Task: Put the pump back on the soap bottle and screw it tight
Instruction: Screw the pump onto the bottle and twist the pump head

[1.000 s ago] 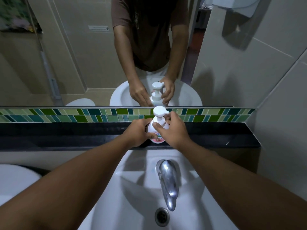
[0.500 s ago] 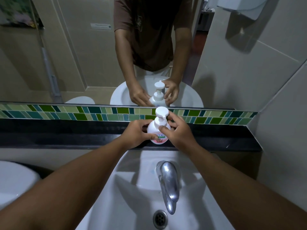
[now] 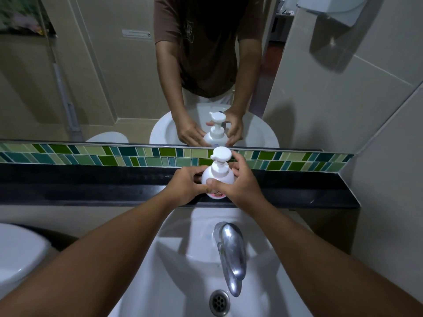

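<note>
A white soap bottle (image 3: 216,177) with a pink label stands upright on the black ledge (image 3: 91,191) behind the sink. Its white pump (image 3: 220,156) sits on the bottle's neck, nozzle pointing left. My left hand (image 3: 186,185) wraps the bottle's left side. My right hand (image 3: 238,183) curls around the right side, thumb across the front of the bottle and fingers behind it near the pump collar. The lower part of the bottle is hidden by my hands.
A white sink (image 3: 190,271) with a chrome tap (image 3: 230,250) and a drain (image 3: 219,302) lies just below the ledge. A green tiled strip (image 3: 114,154) and a mirror (image 3: 103,76) rise behind it. A wall (image 3: 377,156) closes the right side; a white toilet lid (image 3: 16,255) is at left.
My right hand has come down from the pump collar to the bottle's body, its thumb now across the front. The left hand keeps its hold; the bottle stays on the ledge.
</note>
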Tool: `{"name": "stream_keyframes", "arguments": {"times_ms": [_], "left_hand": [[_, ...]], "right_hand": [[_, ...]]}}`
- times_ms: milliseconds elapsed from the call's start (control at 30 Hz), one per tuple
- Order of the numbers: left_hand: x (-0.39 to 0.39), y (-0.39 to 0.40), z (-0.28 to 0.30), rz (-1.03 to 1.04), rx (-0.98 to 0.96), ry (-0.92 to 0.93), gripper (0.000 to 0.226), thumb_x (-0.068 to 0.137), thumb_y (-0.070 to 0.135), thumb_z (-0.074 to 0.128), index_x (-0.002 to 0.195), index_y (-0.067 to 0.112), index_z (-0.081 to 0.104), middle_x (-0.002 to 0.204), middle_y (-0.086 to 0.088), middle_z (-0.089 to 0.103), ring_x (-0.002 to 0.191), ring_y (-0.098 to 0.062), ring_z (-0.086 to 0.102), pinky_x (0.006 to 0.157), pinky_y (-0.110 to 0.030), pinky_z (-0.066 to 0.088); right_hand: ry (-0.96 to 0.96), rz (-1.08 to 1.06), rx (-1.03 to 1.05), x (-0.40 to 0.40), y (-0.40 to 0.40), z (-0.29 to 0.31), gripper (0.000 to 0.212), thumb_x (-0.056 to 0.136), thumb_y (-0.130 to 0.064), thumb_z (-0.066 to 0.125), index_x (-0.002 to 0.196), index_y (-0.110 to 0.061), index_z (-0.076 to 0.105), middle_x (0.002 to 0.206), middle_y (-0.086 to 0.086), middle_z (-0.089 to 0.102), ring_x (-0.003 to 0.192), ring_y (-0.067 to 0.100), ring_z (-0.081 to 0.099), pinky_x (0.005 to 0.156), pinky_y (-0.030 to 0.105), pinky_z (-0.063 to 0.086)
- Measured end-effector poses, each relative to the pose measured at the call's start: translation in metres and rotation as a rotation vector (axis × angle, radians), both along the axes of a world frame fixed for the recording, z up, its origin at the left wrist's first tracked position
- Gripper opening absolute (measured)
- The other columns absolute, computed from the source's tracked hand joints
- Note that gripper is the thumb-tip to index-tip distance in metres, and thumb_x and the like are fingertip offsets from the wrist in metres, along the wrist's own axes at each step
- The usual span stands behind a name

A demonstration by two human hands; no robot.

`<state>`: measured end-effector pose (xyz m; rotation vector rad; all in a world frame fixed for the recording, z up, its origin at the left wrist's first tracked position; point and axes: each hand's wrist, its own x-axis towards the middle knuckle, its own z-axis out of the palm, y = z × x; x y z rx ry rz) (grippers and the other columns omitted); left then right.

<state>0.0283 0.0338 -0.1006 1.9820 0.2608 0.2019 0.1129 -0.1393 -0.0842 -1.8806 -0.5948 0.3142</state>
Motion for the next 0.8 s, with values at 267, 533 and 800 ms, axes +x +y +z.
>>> {"name": "stream_keyframes", "arguments": {"times_ms": [267, 533, 800], "left_hand": [[0.001, -0.001, 0.000, 0.010, 0.026, 0.009, 0.058, 0.073, 0.012, 0.094, 0.128, 0.019, 0.075, 0.109, 0.006, 0.082, 0.097, 0.002, 0.075, 0.088, -0.014, 0.054], [-0.001, -0.002, 0.002, 0.006, 0.030, 0.008, 0.039, 0.075, 0.010, 0.093, 0.112, 0.016, 0.080, 0.096, 0.011, 0.081, 0.086, 0.008, 0.072, 0.081, -0.008, 0.051], [0.001, 0.000, 0.002, -0.002, 0.020, 0.011, 0.056, 0.072, 0.016, 0.095, 0.125, 0.018, 0.075, 0.110, 0.006, 0.082, 0.104, -0.007, 0.076, 0.097, -0.028, 0.057]], "right_hand": [[-0.049, 0.003, -0.108, 0.001, 0.003, 0.004, 0.052, 0.081, -0.054, 0.058, 0.128, -0.035, 0.063, 0.121, -0.001, 0.065, 0.117, 0.026, 0.060, 0.103, 0.053, 0.049], [-0.087, -0.207, -0.045, -0.015, 0.016, 0.011, 0.074, 0.058, -0.067, 0.086, 0.109, -0.032, 0.046, 0.101, -0.003, 0.068, 0.098, 0.024, 0.065, 0.079, 0.038, 0.054], [-0.109, 0.034, -0.081, 0.001, -0.001, 0.001, 0.056, 0.083, -0.054, 0.062, 0.137, -0.040, 0.056, 0.123, 0.001, 0.065, 0.116, 0.026, 0.062, 0.100, 0.053, 0.052]]}}
